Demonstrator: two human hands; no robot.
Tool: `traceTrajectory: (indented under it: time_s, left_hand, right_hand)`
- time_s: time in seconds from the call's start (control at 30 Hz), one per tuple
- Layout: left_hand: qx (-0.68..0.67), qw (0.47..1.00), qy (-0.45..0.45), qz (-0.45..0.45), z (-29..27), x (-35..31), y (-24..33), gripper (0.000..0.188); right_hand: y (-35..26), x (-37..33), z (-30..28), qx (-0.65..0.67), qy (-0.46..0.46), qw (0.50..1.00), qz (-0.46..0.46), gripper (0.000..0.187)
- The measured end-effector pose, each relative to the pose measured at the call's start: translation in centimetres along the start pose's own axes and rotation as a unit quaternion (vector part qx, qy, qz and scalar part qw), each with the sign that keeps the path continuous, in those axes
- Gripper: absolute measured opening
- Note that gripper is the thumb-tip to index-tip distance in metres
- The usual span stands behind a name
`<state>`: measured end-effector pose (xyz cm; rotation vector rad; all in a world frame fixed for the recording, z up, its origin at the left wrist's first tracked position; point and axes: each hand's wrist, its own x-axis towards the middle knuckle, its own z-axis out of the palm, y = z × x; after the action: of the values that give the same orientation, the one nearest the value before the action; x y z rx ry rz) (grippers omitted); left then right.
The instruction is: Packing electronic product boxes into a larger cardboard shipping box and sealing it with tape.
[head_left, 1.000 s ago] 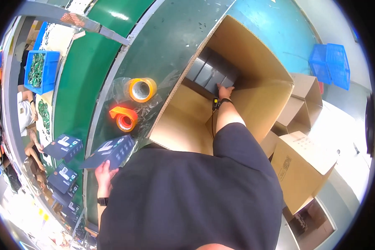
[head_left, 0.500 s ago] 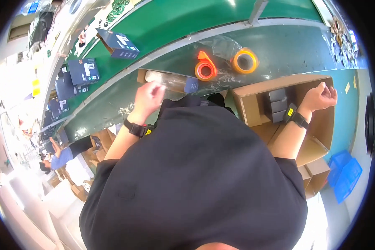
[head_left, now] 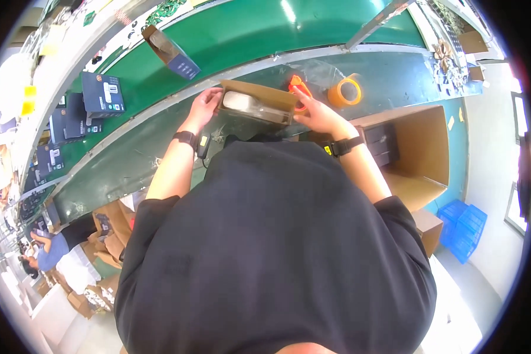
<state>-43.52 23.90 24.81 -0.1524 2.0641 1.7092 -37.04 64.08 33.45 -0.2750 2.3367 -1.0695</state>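
A small open cardboard box (head_left: 259, 91) is held between my two hands at the bench edge, its brown inside facing up. In it lies a white rounded item (head_left: 239, 102) beside what looks like clear plastic; its kind is not plain. My left hand (head_left: 205, 106) grips the box's left end with thumb and fingertips. At the right end my right hand (head_left: 320, 114) has its fingers over the box wall. Just beyond those fingers is an orange tape dispenser (head_left: 297, 81), partly hidden by the hand.
A yellow-orange tape roll (head_left: 336, 95) lies right of the dispenser. A large open carton (head_left: 425, 138) with dark boxes inside stands at the right, near blue crates (head_left: 465, 230). Beyond a metal rail runs a green conveyor (head_left: 236, 44) with dark blue boxes (head_left: 103, 97). A co-worker (head_left: 54, 249) is far left.
My right hand has come left from over the large carton to the small box. My left hand has closed on the box's other end. The view has shifted.
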Motion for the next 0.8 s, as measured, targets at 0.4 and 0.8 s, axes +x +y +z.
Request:
traceTrajectory:
  time_s: [0.4,0.8]
  left_hand:
    - [0.259,0.87,-0.044,0.418,-1.8,1.2,1.2,0.06]
    - [0.449,0.759,-0.084,0.464,-2.9,-0.6,1.7,0.063]
  right_hand:
    - [1.3,2.0,8.9,-0.163,0.309,0.922,-0.167,0.075]
    - [-5.0,-0.1,13.8,-0.21,0.275,0.938,0.009,0.077]
